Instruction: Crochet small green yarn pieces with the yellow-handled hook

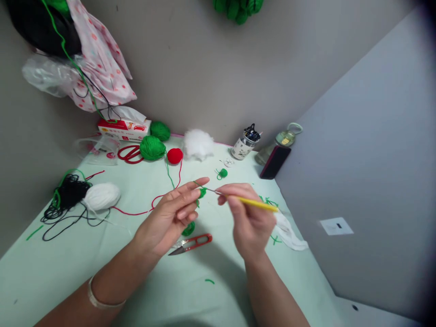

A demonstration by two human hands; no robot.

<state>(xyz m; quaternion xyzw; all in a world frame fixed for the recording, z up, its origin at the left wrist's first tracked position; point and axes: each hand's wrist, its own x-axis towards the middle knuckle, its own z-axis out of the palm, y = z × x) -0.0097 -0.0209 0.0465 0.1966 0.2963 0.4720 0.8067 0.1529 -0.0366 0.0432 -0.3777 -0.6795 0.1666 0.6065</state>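
My left hand [172,215] is raised above the table and pinches a small green crocheted piece [202,192] between thumb and fingertips, with green yarn over its forefinger. My right hand [248,218] grips a yellow-handled crochet hook [254,203]; its metal tip points left into the green piece. A green yarn strand runs from the piece back to a green yarn ball [152,147]. Red thread snips [192,244] lie on the table just below my left hand, beside another small green piece [188,229].
On the pale green table [112,268] lie a white yarn ball [101,196], black cord [66,200], a red yarn ball [175,155], red scissors [130,154], white stuffing [198,144], a tissue box [124,128], a jar [244,146], a bottle [279,143] and a phone [275,162]. Walls close the back and right.
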